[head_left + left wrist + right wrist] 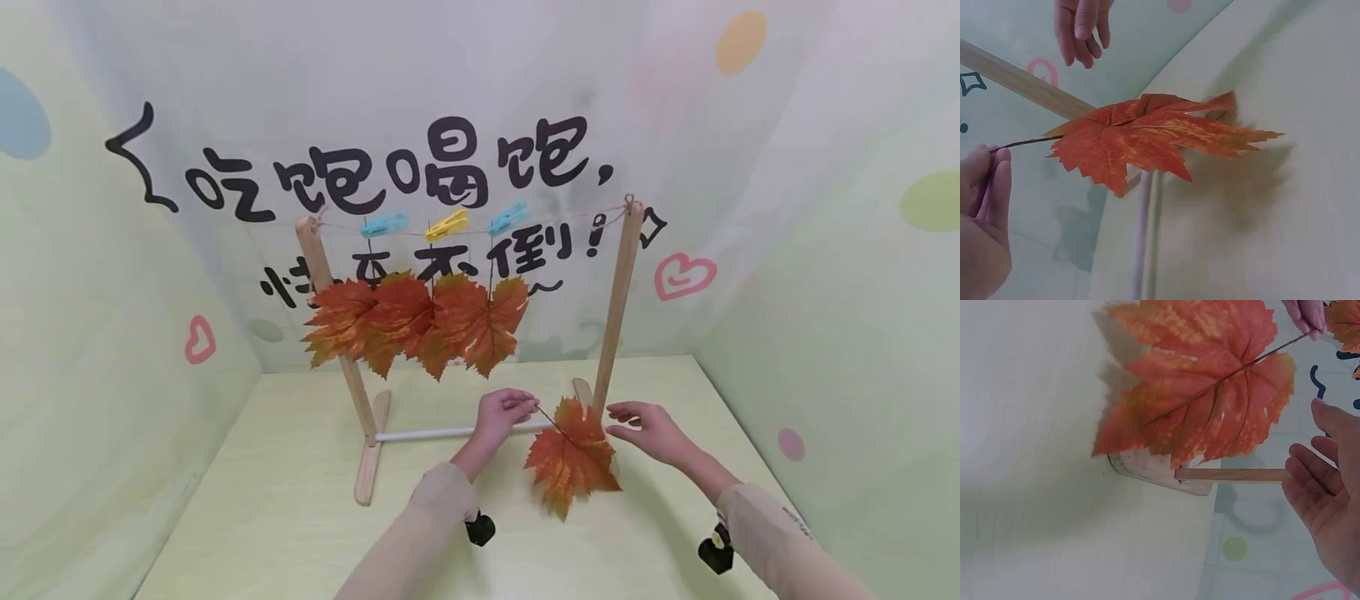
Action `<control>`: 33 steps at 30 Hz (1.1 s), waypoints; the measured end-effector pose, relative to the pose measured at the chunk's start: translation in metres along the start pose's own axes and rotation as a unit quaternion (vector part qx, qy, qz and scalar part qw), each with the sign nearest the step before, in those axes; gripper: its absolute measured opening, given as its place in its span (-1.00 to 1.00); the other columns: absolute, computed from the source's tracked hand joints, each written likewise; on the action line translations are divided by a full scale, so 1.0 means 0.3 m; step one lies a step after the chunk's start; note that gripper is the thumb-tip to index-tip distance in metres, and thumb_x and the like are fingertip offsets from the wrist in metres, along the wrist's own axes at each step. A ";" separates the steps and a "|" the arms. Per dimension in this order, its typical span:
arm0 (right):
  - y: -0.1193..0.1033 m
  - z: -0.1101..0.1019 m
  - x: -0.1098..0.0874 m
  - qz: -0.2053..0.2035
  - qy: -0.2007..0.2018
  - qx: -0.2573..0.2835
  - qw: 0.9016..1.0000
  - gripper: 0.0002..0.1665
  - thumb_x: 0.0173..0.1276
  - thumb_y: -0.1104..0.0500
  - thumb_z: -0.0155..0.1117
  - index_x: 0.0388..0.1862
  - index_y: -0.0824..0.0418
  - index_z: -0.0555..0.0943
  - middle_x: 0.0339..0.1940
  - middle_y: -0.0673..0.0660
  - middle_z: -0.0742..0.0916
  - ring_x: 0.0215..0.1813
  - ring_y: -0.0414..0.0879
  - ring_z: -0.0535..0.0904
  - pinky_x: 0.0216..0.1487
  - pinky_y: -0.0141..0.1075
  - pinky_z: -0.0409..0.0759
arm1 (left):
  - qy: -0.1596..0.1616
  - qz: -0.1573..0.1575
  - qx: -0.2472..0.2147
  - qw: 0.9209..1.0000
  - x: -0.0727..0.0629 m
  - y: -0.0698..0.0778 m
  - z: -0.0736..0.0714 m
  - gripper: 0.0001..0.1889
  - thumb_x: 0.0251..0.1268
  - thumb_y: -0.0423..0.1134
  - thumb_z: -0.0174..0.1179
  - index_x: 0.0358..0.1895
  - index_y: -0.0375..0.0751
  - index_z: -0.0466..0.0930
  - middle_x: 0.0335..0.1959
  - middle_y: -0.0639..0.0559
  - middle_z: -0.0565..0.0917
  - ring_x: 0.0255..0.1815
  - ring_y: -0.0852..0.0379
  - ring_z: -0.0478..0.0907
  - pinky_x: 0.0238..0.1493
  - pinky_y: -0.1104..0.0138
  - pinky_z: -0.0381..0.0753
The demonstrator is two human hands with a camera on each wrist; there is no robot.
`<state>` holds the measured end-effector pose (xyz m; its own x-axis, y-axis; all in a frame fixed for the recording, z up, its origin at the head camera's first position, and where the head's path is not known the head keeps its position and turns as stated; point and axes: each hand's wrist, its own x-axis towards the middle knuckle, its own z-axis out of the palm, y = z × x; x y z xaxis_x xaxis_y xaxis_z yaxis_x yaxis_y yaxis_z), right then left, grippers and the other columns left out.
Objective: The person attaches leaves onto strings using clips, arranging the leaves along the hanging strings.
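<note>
My left hand [504,415] pinches the thin dark stem of an orange-red artificial maple leaf [573,458]. In the left wrist view the leaf [1129,137] stretches out from the fingertips above the table. To the right of the leaf, my right hand [651,429] holds nothing, its fingers loosely bent and apart from the thumb. The right wrist view shows this hand [1329,487] beside the wooden post, with the leaf [1210,381] beyond it. Several similar leaves [412,321] hang from a string, their stems under two blue clothespins [386,223] and a yellow clothespin [447,225].
A wooden frame carries the string between its left post [352,375] and right post [619,300]. A pale bar [427,434] joins the posts low down, and a flat wooden foot [367,475] lies on the table [247,500]. Printed cloth [480,67] surrounds the table.
</note>
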<state>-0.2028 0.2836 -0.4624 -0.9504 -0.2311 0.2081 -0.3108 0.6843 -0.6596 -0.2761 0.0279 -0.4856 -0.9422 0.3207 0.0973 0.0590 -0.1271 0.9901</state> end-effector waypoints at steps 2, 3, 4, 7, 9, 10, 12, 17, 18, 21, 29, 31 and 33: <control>0.000 0.008 0.001 -0.002 -0.003 0.005 1.000 -0.61 0.18 0.23 0.28 -0.06 0.46 0.55 -0.15 0.31 0.67 -0.12 0.19 0.57 -0.12 -0.04 0.56 | 0.009 0.018 0.016 1.000 0.007 0.022 -0.028 -0.80 0.11 -0.44 0.21 -0.24 -0.57 0.57 -0.32 -0.28 0.67 -0.37 0.16 0.65 -0.22 0.16 0.61; 0.000 0.012 0.001 -0.002 -0.006 0.007 1.000 -0.60 0.19 0.22 0.28 -0.05 0.45 0.55 -0.14 0.31 0.67 -0.12 0.19 0.57 -0.12 -0.04 0.56 | 0.011 0.028 0.024 0.999 0.009 0.035 -0.043 -0.80 0.10 -0.43 0.22 -0.25 -0.56 0.57 -0.32 -0.28 0.67 -0.37 0.17 0.64 -0.23 0.17 0.62; -0.001 0.017 0.003 -0.001 -0.009 0.011 1.000 -0.60 0.19 0.21 0.28 -0.05 0.45 0.55 -0.14 0.31 0.66 -0.11 0.19 0.57 -0.12 -0.04 0.56 | 0.014 0.035 0.033 0.999 0.009 0.051 -0.058 -0.80 0.10 -0.42 0.23 -0.25 -0.55 0.58 -0.32 -0.28 0.67 -0.38 0.18 0.64 -0.24 0.19 0.62; -0.002 0.033 0.007 0.002 -0.016 0.018 1.000 -0.61 0.19 0.22 0.27 -0.06 0.45 0.55 -0.15 0.31 0.67 -0.12 0.17 0.57 -0.13 -0.06 0.57 | 0.016 0.055 0.061 0.997 0.001 0.104 -0.100 -0.80 0.10 -0.42 0.22 -0.25 -0.53 0.59 -0.32 -0.26 0.67 -0.36 0.15 0.65 -0.27 0.26 0.63; 0.000 0.045 0.012 0.000 -0.019 0.021 1.000 -0.63 0.19 0.23 0.27 -0.08 0.46 0.55 -0.17 0.31 0.67 -0.14 0.15 0.57 -0.15 -0.07 0.57 | 0.015 0.060 0.080 0.995 -0.008 0.137 -0.125 -0.81 0.11 -0.41 0.22 -0.25 -0.51 0.60 -0.31 -0.25 0.68 -0.34 0.11 0.65 -0.28 0.29 0.63; 0.001 0.052 0.014 -0.003 -0.018 0.023 1.000 -0.64 0.19 0.24 0.27 -0.09 0.46 0.56 -0.17 0.31 0.67 -0.14 0.14 0.57 -0.15 -0.07 0.57 | 0.015 0.059 0.089 0.994 -0.012 0.155 -0.137 -0.81 0.11 -0.39 0.22 -0.24 -0.49 0.60 -0.30 -0.23 0.68 -0.32 0.09 0.65 -0.27 0.30 0.63; 0.000 0.068 0.019 -0.010 -0.019 0.028 0.999 -0.65 0.19 0.25 0.26 -0.10 0.47 0.55 -0.20 0.31 0.67 -0.17 0.11 0.58 -0.17 -0.08 0.58 | 0.014 0.058 0.099 0.993 -0.022 0.189 -0.160 -0.81 0.12 -0.37 0.21 -0.24 -0.45 0.62 -0.28 -0.22 0.68 -0.29 0.03 0.65 -0.26 0.30 0.62; -0.002 0.116 0.026 -0.009 -0.023 0.036 0.999 -0.64 0.20 0.22 0.27 -0.09 0.45 0.56 -0.23 0.23 0.68 -0.17 0.07 0.58 -0.17 -0.13 0.58 | 0.007 0.064 0.123 0.990 -0.065 0.284 -0.198 -0.82 0.15 -0.40 0.18 -0.22 -0.46 0.61 -0.26 -0.27 0.66 -0.24 -0.09 0.63 -0.22 0.25 0.62; -0.002 0.126 0.026 -0.007 -0.024 0.037 0.999 -0.63 0.20 0.21 0.27 -0.09 0.44 0.56 -0.23 0.22 0.69 -0.17 0.06 0.58 -0.17 -0.14 0.58 | 0.007 0.067 0.129 0.989 -0.076 0.301 -0.203 -0.83 0.16 -0.41 0.17 -0.22 -0.47 0.60 -0.26 -0.28 0.66 -0.24 -0.09 0.63 -0.21 0.25 0.62; -0.002 0.161 0.033 -0.008 -0.025 0.044 0.999 -0.65 0.19 0.20 0.28 -0.12 0.44 0.57 -0.24 0.23 0.69 -0.17 0.09 0.58 -0.17 -0.16 0.58 | 0.009 0.079 0.147 0.986 -0.110 0.345 -0.224 -0.83 0.17 -0.42 0.16 -0.22 -0.50 0.59 -0.26 -0.29 0.66 -0.26 -0.04 0.64 -0.22 0.28 0.62; 0.000 0.258 0.042 -0.027 -0.030 0.070 0.997 -0.63 0.19 0.20 0.28 -0.11 0.45 0.57 -0.23 0.32 0.67 -0.19 0.15 0.58 -0.22 -0.24 0.57 | 0.039 0.119 0.179 0.976 -0.180 0.374 -0.334 -0.85 0.14 -0.44 0.18 -0.26 -0.48 0.61 -0.29 -0.32 0.65 -0.40 0.25 0.62 -0.30 0.43 0.61; 0.001 0.285 0.045 -0.029 -0.034 0.071 0.996 -0.61 0.19 0.20 0.28 -0.09 0.46 0.56 -0.22 0.34 0.67 -0.18 0.14 0.58 -0.21 -0.26 0.57 | 0.045 0.127 0.181 0.974 -0.190 0.374 -0.366 -0.85 0.14 -0.45 0.18 -0.26 -0.50 0.60 -0.31 -0.35 0.64 -0.43 0.32 0.60 -0.32 0.43 0.61; 0.000 0.314 0.049 -0.025 -0.038 0.082 0.996 -0.60 0.19 0.20 0.27 -0.08 0.48 0.55 -0.20 0.36 0.66 -0.17 0.16 0.58 -0.20 -0.27 0.56 | 0.053 0.125 0.181 0.974 -0.193 0.363 -0.404 -0.83 0.14 -0.41 0.20 -0.25 -0.47 0.61 -0.30 -0.33 0.65 -0.42 0.35 0.60 -0.31 0.43 0.61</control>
<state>-0.2157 0.2149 -0.5274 -0.9281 -0.3185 0.1927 -0.3465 0.5500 -0.7599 -0.2552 -0.1183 -0.3957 -0.9113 0.2209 0.3476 0.3850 0.1570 0.9095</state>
